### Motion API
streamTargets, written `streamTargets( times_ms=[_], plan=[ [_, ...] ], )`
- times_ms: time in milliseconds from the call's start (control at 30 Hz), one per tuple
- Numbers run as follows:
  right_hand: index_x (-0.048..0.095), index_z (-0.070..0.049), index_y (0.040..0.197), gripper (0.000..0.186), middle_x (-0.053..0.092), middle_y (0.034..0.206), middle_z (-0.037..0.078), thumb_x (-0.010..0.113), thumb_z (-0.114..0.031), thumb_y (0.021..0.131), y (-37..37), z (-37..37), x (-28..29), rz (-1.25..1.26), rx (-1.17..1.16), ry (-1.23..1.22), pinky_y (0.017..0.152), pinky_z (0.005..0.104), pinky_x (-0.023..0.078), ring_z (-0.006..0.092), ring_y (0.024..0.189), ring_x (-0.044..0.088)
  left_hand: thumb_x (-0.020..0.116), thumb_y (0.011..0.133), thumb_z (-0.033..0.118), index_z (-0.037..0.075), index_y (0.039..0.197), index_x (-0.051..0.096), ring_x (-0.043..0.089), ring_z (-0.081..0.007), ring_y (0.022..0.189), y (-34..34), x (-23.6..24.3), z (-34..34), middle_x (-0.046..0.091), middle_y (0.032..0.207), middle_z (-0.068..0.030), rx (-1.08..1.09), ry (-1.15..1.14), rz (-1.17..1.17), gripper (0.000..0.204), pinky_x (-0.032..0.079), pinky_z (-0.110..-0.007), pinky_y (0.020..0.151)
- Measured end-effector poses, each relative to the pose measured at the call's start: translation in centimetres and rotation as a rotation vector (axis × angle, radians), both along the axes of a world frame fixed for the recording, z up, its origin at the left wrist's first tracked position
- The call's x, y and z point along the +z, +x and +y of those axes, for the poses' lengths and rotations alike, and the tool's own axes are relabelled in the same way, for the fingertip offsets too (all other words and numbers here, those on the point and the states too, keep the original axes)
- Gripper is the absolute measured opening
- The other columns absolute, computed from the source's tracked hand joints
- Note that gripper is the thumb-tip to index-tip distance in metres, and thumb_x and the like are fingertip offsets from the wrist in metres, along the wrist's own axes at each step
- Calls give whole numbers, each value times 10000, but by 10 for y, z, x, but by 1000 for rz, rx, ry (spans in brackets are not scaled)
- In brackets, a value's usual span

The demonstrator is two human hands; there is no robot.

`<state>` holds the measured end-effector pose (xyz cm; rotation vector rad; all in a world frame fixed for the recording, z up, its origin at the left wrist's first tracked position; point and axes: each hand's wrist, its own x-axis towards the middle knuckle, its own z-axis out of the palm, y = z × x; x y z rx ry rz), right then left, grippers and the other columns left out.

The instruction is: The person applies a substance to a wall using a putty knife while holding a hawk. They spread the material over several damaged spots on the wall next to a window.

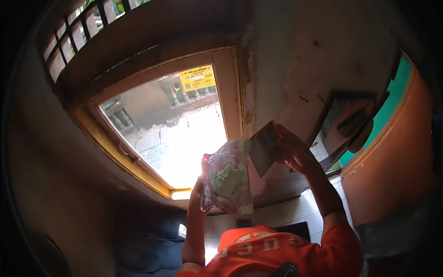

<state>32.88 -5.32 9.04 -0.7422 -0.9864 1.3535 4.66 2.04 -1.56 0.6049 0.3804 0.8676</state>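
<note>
My left hand (197, 196) grips a reddish plastic board (213, 168) by its left edge, with its fingers mostly hidden behind it. White smears cover the board, and a pale lump of putty (229, 181) lies in its middle. In my right hand (291, 148) is a flat, wide putty scraper (263, 150), its grey blade tilted. The blade's left edge is beside the board's upper right corner, where some putty (245, 146) sits; whether they touch I cannot tell.
A wood-framed glass window (184, 134) with a yellow sticker (197, 78) stands ahead on the left. To its right is a patchy wall (290, 78) with small nails (303, 99). A dark-framed mirror (344, 124) hangs farther right, near an orange wall (392, 161). White tiles (300, 207) cover the floor.
</note>
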Motion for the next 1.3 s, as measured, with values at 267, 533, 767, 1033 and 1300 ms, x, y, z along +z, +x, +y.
streamTargets(
  times_ms=[267, 533, 767, 1033, 1300],
  plan=[
    [323, -151, 1344, 501, 520, 1068, -8, 521, -164, 885, -2, 3, 19, 126, -343, 303, 599, 245, 415, 72, 749, 523, 297, 972, 323, 0, 1295, 362, 548, -262, 1071, -15, -11, 4, 518, 1206, -168, -71, 293, 21, 461, 476, -398, 889],
    [536, -68, 1148, 259, 542, 1040, 30, 495, -72, 892, 13, 16, 117, -998, -1406, 833, 801, 255, 415, 118, 935, 531, 282, 975, 331, 12, 1320, 328, 533, -285, 1096, -31, -22, 4, 485, 1247, -174, -123, -71, -123, 472, 483, -418, 887],
    [642, -118, 991, 352, 645, 1030, 4, 561, 59, 698, 17, 56, 160, -1640, -1575, 1339, 815, 295, 430, 154, 859, 608, 268, 974, 360, 7, 1318, 329, 514, -299, 1115, -41, -24, -6, 479, 1255, -180, -30, 430, 171, 497, 448, -442, 923],
    [652, -161, 978, 394, 660, 998, -7, 588, 65, 661, 21, 82, 190, -1692, -1665, 1529, 757, 291, 443, 176, 779, 591, 268, 971, 377, 11, 1322, 328, 498, -304, 1132, -49, -13, -12, 469, 1267, -180, -22, 380, 190, 511, 419, -448, 952],
    [640, -165, 1004, 468, 660, 964, -16, 607, 64, 598, 33, 89, 193, -1804, -1714, 1557, 706, 308, 462, 200, 770, 591, 267, 968, 393, 13, 1324, 329, 485, -310, 1148, -46, -23, -15, 459, 1279, -180, -35, 225, 143, 525, 394, -458, 975]
  ],
)
